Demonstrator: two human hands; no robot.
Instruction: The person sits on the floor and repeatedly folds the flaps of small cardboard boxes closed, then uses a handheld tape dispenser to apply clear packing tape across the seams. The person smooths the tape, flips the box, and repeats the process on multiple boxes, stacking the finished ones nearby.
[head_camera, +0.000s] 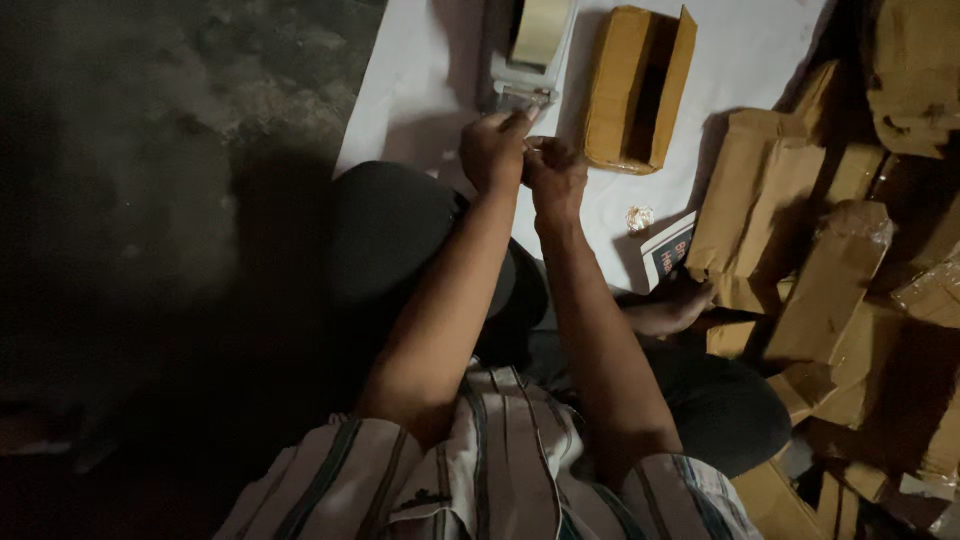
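The striped shirt (480, 480) is filling the near edge. Above it, the left hand (492, 150) and right hand (553, 172) are pinching together on tape from the dispenser (530, 50) at the white sheet's (420, 80) far edge, beside an open cardboard box (635, 90); keeping it taut should help.

tape dispenser (535, 50): top cut off by edge; left hand (493, 150), right hand (555, 172): anything pinched too small to tell

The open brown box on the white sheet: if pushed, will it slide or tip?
The brown box looks empty inside, so it is probably light. It lies on its long side on the white sheet, so it would likely slide, not tip. Its thin flaps may bend.
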